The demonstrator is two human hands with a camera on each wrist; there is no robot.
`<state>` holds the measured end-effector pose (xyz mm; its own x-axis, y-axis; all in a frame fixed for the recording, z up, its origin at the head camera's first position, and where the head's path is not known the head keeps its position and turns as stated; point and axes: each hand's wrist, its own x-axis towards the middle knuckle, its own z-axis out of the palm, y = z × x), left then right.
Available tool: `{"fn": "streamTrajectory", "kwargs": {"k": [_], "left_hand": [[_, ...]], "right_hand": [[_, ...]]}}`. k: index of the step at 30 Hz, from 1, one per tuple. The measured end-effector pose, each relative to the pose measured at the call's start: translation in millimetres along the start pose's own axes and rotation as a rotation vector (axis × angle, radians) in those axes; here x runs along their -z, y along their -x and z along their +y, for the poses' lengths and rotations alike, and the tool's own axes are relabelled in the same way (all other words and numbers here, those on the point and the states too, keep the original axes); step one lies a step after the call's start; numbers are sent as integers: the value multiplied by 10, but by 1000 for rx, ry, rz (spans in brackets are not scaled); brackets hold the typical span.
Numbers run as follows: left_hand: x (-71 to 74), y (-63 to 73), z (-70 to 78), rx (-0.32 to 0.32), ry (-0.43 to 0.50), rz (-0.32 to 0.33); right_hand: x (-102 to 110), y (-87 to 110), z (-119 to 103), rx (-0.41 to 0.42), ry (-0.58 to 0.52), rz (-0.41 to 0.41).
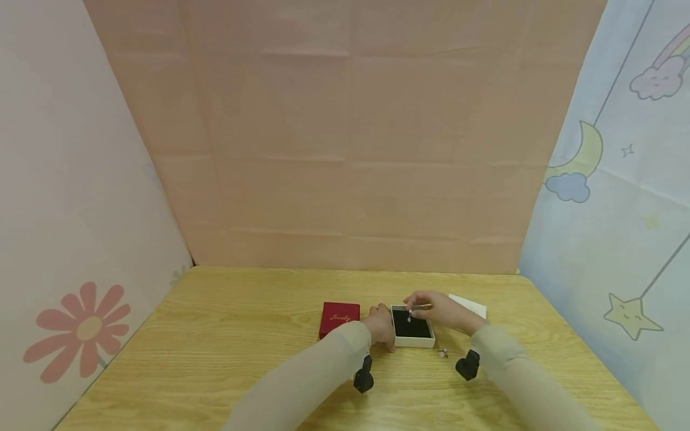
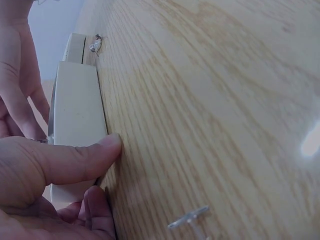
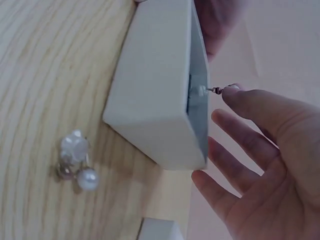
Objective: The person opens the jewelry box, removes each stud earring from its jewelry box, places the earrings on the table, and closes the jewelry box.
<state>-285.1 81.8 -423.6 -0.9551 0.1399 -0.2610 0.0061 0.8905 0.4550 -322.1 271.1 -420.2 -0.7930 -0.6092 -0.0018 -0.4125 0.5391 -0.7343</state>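
A white box (image 1: 412,342) with a black lining (image 1: 412,326) sits on the table, its top uncovered. My left hand (image 1: 381,326) grips its left end; in the left wrist view the thumb (image 2: 80,160) lies along the near wall (image 2: 77,105). Over the lining, my right hand (image 1: 433,306) pinches a small dangling earring (image 3: 216,90) between thumb and forefinger, its other fingers spread. The earring's lower part hangs inside the box rim. Another earring (image 3: 75,160), with a clear flower-like piece and a pearl-like bead, lies on the table by the box's near right corner (image 1: 442,353).
Left of my left hand is a red box (image 1: 338,317) marked "Jewelry" in gold, partly covered by my left forearm. A white lid-like piece (image 1: 469,306) lies behind my right wrist. Cloth backdrops surround the wooden table (image 1: 259,335) at the back and sides.
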Motion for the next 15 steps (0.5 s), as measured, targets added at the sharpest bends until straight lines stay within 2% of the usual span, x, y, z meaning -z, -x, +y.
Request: {"fn": "streamTrajectory", "kwargs": {"k": [7, 15], "left_hand": [[5, 1, 7, 11, -15, -9], [2, 20, 4, -11, -25, 4]], "right_hand": [[138, 210, -81, 67, -8, 24], [198, 488, -97, 134, -6, 65]]}}
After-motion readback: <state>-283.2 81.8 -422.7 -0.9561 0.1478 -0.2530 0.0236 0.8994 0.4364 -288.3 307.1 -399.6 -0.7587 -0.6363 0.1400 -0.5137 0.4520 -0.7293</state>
